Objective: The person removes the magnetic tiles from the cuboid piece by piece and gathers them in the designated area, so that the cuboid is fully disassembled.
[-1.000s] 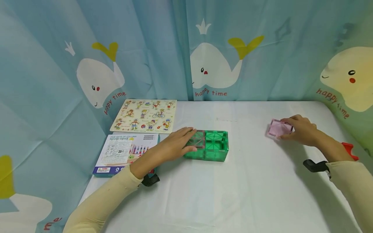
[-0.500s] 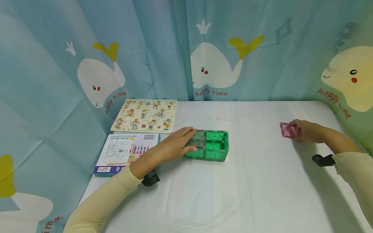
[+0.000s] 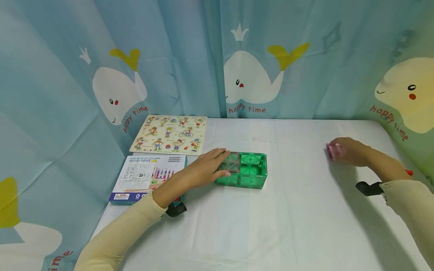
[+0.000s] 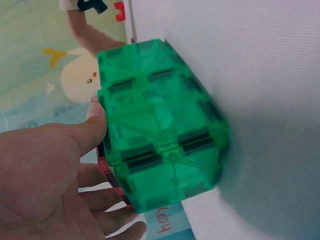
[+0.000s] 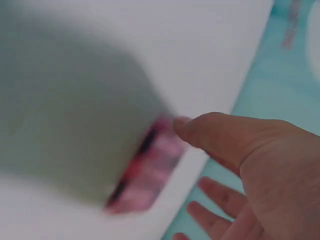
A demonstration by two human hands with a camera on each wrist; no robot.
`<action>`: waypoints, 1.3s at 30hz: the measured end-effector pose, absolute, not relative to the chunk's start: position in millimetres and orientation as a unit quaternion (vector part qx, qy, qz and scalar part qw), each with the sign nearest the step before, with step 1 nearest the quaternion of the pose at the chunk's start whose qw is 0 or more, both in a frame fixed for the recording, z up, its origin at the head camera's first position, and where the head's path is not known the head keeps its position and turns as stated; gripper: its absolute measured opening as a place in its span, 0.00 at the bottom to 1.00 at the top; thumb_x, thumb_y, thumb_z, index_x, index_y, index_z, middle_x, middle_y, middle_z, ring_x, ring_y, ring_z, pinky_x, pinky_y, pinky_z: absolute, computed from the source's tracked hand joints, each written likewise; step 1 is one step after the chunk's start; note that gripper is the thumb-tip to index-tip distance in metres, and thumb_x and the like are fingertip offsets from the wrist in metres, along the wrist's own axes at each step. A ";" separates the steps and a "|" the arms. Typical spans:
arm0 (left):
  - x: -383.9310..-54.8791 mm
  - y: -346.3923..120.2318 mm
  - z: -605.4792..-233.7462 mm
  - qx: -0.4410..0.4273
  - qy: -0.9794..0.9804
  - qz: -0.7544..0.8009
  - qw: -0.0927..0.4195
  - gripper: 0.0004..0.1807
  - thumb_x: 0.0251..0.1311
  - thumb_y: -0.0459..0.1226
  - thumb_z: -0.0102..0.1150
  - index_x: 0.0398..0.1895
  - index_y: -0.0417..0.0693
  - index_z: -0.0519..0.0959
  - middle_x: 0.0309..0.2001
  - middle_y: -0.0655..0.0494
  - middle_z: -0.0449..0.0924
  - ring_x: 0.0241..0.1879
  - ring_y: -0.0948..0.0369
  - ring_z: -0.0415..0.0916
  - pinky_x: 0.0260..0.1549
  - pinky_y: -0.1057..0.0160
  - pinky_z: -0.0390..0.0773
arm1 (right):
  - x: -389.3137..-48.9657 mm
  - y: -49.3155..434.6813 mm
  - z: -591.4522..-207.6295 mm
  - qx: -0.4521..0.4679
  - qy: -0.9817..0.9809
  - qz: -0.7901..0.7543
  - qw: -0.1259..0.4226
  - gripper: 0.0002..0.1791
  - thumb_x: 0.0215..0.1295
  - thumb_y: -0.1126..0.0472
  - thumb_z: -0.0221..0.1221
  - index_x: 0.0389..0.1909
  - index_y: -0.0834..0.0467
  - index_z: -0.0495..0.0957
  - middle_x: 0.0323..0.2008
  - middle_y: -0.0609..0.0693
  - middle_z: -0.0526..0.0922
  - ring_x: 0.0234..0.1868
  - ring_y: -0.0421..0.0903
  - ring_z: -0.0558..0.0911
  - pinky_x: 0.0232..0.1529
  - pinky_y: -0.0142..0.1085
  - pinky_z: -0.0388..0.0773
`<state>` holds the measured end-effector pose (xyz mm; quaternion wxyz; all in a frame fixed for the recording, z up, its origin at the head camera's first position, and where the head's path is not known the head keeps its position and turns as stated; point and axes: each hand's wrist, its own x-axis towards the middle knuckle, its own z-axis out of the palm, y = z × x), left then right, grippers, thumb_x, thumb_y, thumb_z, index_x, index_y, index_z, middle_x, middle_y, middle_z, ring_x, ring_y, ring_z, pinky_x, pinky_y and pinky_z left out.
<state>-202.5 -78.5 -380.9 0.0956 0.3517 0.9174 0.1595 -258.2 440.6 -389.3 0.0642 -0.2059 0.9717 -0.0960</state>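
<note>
A green see-through box of magnetic tiles (image 3: 252, 180) stands on the table, with a pink tile (image 3: 232, 162) on its left half. My left hand (image 3: 208, 169) rests at that left end, fingers and thumb fairly straight. In the left wrist view the thumb touches the edge near the box's green side (image 4: 160, 120); the fingers are partly hidden behind it. Farther right, my right hand (image 3: 350, 151) pinches a pink magnetic tile (image 3: 335, 152). The right wrist view shows this pink tile (image 5: 150, 170) blurred and tilted, with the thumb at one corner.
A picture board (image 3: 169, 134) lies at the back left, and in front of it a boxed bead set (image 3: 145, 177). Some red thing (image 3: 409, 172) shows behind the right forearm. Whale-print curtains (image 3: 190, 56) edge the white table (image 3: 271, 226).
The pink tile in my right hand has shifted slightly right and turned from nearly face-up to edge-on, now mostly covered by the fingers. My left hand and the green box have stayed put.
</note>
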 end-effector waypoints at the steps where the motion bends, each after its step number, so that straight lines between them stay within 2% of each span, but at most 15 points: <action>1: -202.4 -78.5 -381.0 0.351 0.917 0.161 0.097 0.43 0.79 0.56 0.51 0.86 0.44 0.53 0.84 0.43 0.52 0.84 0.49 0.49 0.80 0.44 0.56 | -255.7 429.0 -384.5 -0.201 0.971 -0.106 0.072 0.23 0.64 0.67 0.68 0.56 0.75 0.74 0.47 0.73 0.82 0.49 0.69 0.82 0.50 0.62 0.79; 3: -202.1 -78.7 -380.7 0.349 0.918 0.162 0.098 0.43 0.79 0.56 0.52 0.86 0.45 0.53 0.84 0.44 0.52 0.84 0.49 0.49 0.80 0.45 0.55 | -249.5 400.3 -372.5 -0.184 0.968 -0.136 0.105 0.24 0.73 0.61 0.65 0.61 0.73 0.73 0.49 0.70 0.83 0.50 0.66 0.83 0.51 0.61 0.80; 6: -201.6 -79.1 -380.2 0.349 0.918 0.163 0.096 0.43 0.79 0.55 0.52 0.86 0.44 0.53 0.84 0.43 0.52 0.84 0.49 0.49 0.80 0.45 0.56 | -235.7 350.6 -356.8 -0.181 0.956 -0.184 0.141 0.27 0.80 0.51 0.60 0.65 0.69 0.72 0.49 0.64 0.85 0.49 0.60 0.85 0.49 0.57 0.83; 10: -200.9 -79.7 -379.2 0.352 0.917 0.163 0.094 0.43 0.79 0.55 0.52 0.86 0.44 0.53 0.84 0.43 0.52 0.84 0.49 0.49 0.80 0.45 0.55 | -214.8 286.2 -344.0 -0.197 0.938 -0.225 0.176 0.33 0.80 0.41 0.56 0.69 0.63 0.71 0.50 0.57 0.85 0.47 0.51 0.86 0.46 0.49 0.85; 14: -201.3 -80.1 -379.4 0.349 0.918 0.168 0.090 0.43 0.79 0.55 0.53 0.85 0.44 0.53 0.84 0.44 0.52 0.84 0.49 0.49 0.80 0.45 0.56 | -208.0 248.2 -342.8 -0.203 0.933 -0.230 0.187 0.37 0.80 0.38 0.54 0.72 0.65 0.68 0.48 0.57 0.85 0.44 0.48 0.85 0.43 0.47 0.84; 19: -202.7 -79.6 -382.7 0.351 0.917 0.165 0.093 0.43 0.79 0.56 0.52 0.86 0.44 0.53 0.84 0.43 0.53 0.84 0.48 0.50 0.80 0.44 0.56 | -215.2 232.6 -353.4 -0.194 0.933 -0.220 0.208 0.39 0.81 0.41 0.54 0.71 0.72 0.67 0.43 0.58 0.87 0.41 0.49 0.86 0.44 0.48 0.84; 25: -203.9 -78.9 -384.0 0.353 0.916 0.164 0.099 0.43 0.79 0.57 0.52 0.86 0.46 0.53 0.84 0.45 0.52 0.84 0.49 0.50 0.79 0.44 0.57 | -220.0 230.0 -361.3 -0.196 0.918 -0.250 0.238 0.36 0.82 0.51 0.55 0.72 0.78 0.61 0.38 0.55 0.89 0.40 0.51 0.88 0.46 0.46 0.84; 32: -204.5 -79.7 -382.1 0.354 0.916 0.161 0.098 0.43 0.79 0.57 0.52 0.86 0.45 0.53 0.84 0.44 0.52 0.84 0.49 0.49 0.79 0.43 0.56 | -224.8 237.6 -354.5 -0.203 0.906 -0.253 0.271 0.32 0.78 0.59 0.57 0.72 0.75 0.63 0.31 0.54 0.82 0.34 0.46 0.78 0.40 0.40 0.74; 36: -204.9 -79.9 -382.2 0.354 0.917 0.158 0.096 0.43 0.79 0.57 0.51 0.86 0.46 0.52 0.84 0.44 0.52 0.84 0.49 0.49 0.79 0.42 0.56 | -228.8 246.0 -352.0 -0.202 0.893 -0.264 0.305 0.29 0.79 0.59 0.58 0.71 0.74 0.67 0.48 0.61 0.83 0.41 0.45 0.84 0.47 0.43 0.83; 39: -204.7 -80.2 -382.2 0.355 0.916 0.159 0.096 0.43 0.79 0.57 0.51 0.86 0.47 0.52 0.84 0.44 0.52 0.84 0.49 0.49 0.79 0.42 0.57 | -231.3 251.1 -354.2 -0.199 0.888 -0.266 0.318 0.28 0.79 0.58 0.60 0.70 0.72 0.70 0.61 0.66 0.78 0.47 0.48 0.87 0.52 0.46 0.86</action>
